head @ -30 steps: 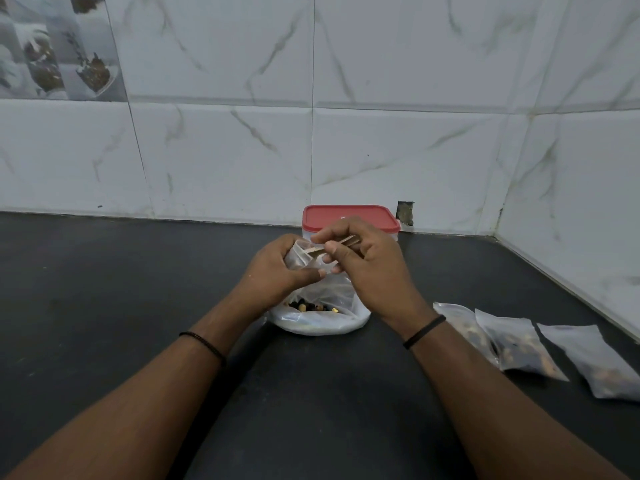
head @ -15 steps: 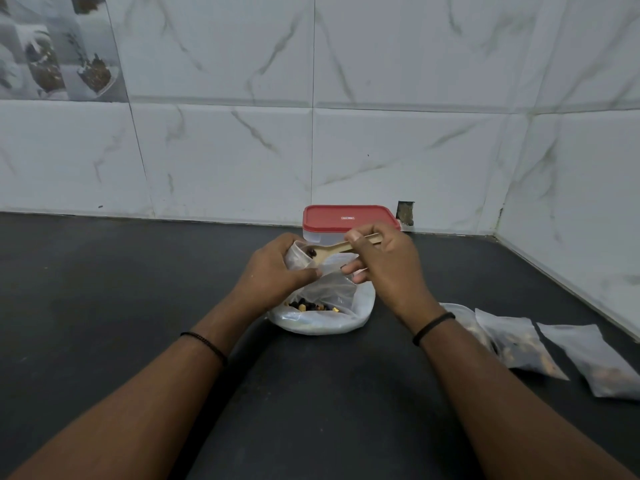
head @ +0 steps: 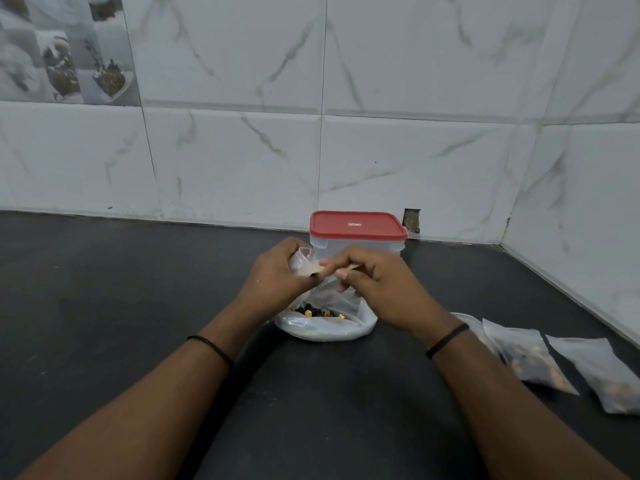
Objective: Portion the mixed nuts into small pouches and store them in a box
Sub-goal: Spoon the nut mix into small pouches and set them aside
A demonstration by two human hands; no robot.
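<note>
The job looks partway through. Off to the person's right, on the dark counter, three small pouches lie side by side: one partly hidden behind the right wrist, a second with brownish nuts showing through it, and a third nearest the edge of view. From here I cannot tell whether they are sealed. None of them is in the box, which stands at the back against the tiled wall with its red lid on, so the storing part has not begun.

Another pouch seems to be in the making. The left hand is curled round a small clear pouch, holding its mouth up and open. The right hand pinches a pale wooden spoon by the handle, its bowl reaching into or right at the pouch's mouth; whether it carries nuts is too blurred to say. Just below both hands sits the big bag of mixed nuts, slumped open on the counter, with only a thin layer of dark and yellow pieces visible at the bottom.

My guess is that the supply is running low: perhaps this pouch and one or two more, then sealing, lifting the lid and packing every pouch inside
</note>
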